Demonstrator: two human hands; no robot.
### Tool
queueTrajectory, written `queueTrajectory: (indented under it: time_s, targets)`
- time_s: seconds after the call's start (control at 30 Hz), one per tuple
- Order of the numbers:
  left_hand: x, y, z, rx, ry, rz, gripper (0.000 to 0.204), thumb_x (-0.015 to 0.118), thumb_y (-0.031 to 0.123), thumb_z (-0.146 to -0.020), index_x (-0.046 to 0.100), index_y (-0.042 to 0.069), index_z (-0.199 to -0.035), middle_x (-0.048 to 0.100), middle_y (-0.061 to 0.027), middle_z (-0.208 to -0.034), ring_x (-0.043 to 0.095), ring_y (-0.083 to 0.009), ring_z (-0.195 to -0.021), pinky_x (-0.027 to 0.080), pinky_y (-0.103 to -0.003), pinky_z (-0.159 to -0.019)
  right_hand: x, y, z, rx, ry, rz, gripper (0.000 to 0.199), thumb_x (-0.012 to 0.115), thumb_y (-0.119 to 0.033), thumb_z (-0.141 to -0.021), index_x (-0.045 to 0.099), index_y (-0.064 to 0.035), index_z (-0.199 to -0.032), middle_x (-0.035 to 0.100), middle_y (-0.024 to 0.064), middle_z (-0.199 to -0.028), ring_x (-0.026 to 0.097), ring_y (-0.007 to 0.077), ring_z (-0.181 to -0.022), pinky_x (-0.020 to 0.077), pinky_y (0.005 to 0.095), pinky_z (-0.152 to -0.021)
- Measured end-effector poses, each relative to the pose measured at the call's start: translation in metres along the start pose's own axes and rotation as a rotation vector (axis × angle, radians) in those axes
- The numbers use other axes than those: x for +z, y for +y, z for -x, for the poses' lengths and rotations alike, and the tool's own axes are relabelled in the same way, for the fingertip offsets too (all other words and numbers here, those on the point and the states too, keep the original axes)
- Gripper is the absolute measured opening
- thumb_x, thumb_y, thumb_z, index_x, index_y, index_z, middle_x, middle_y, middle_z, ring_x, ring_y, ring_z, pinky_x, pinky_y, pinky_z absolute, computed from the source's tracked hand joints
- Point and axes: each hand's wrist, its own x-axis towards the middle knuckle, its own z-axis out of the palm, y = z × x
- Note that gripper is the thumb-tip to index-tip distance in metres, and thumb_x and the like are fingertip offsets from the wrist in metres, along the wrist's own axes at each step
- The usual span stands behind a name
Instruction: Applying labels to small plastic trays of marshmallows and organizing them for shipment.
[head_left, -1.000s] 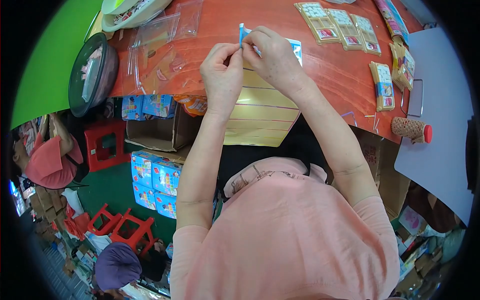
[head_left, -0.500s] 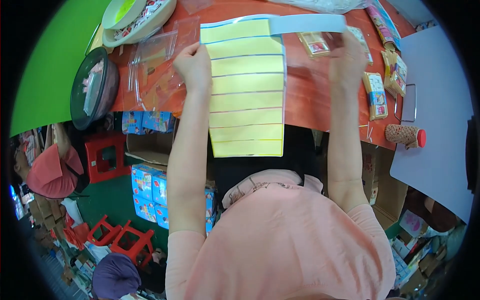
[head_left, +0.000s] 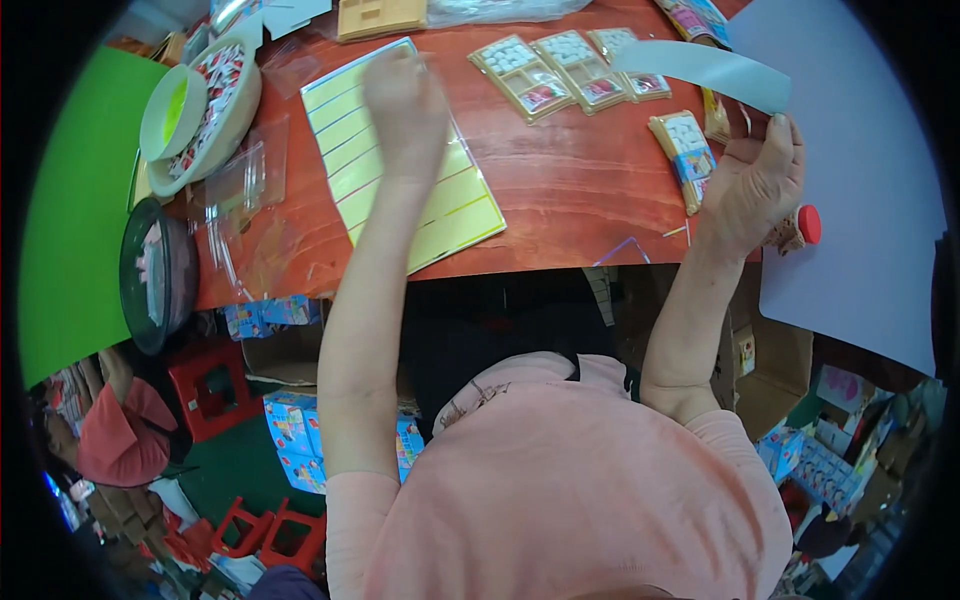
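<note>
My right hand (head_left: 755, 185) is raised at the right, pinching one end of a pale bluish-white strip (head_left: 705, 65). The strip bows out to the left, over the packs at the back. On the red table lies a sheet of yellow strips (head_left: 455, 215), tilted, with coloured lines between its rows. My left hand (head_left: 405, 105) is over the sheet's upper part; it is smeared by motion and its fingers cannot be made out. Near my right hand stands a stack of small clear packs (head_left: 685, 155) with white pieces and a blue band.
Flat packs with white pieces (head_left: 525, 75) lie at the back. To the left are a white basin of small sachets (head_left: 245, 105), clear plastic sleeves (head_left: 235, 190) and a dark bowl (head_left: 185, 270). A red-capped jar (head_left: 808, 225) is at the right edge. Red stools (head_left: 210, 385) stand below.
The yellow sheet has gone from being held up to lying on the table. My right hand has carried the strip rightward, away from it. The view has shifted too.
</note>
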Motion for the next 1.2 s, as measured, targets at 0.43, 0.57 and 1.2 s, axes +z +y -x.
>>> queueTrajectory:
  time_s: [0.43, 0.57, 1.2]
  targets:
    - [0.105, 0.054, 0.008, -0.149, -0.558, -0.287, 0.061, 0.047, 0.044, -0.097, 0.043, 0.002, -0.143, 0.037, -0.0198, -0.153, 0.030, -0.0392, -0.144, 0.021, -0.064, -0.114, -0.046, -0.029, 0.017, 0.034, 0.042, 0.066, 0.015, 0.059, -0.007, -0.097, 0.062, 0.0047, -0.106, 0.069, 0.0128, -0.104, 0.067, 0.0193, -0.098, 0.0531, 0.0335, -0.091]
    - [0.080, 0.080, 0.056, 0.028, -0.453, -0.254, 0.061, 0.051, 0.042, -0.097, 0.046, -0.001, -0.140, 0.040, -0.0217, -0.150, 0.033, -0.0410, -0.141, 0.020, -0.067, -0.112, -0.061, -0.035, 0.015, -0.069, 0.088, 0.146, 0.016, 0.058, -0.007, -0.097, 0.063, 0.0053, -0.106, 0.069, 0.0154, -0.105, 0.067, 0.0230, -0.099, 0.0532, 0.0394, -0.094]
    - [-0.071, 0.244, 0.096, -0.742, -0.102, 1.369, 0.019, 0.055, 0.017, -0.103, 0.060, 0.000, -0.110, 0.061, 0.0003, -0.088, 0.056, -0.0037, -0.078, 0.047, -0.019, -0.067, -0.026, -0.063, 0.107, -0.713, -0.690, 0.840, 0.022, 0.072, -0.005, -0.077, 0.067, -0.0056, -0.098, 0.063, 0.0097, -0.108, 0.059, 0.0291, -0.106, 0.0438, 0.0440, -0.095]
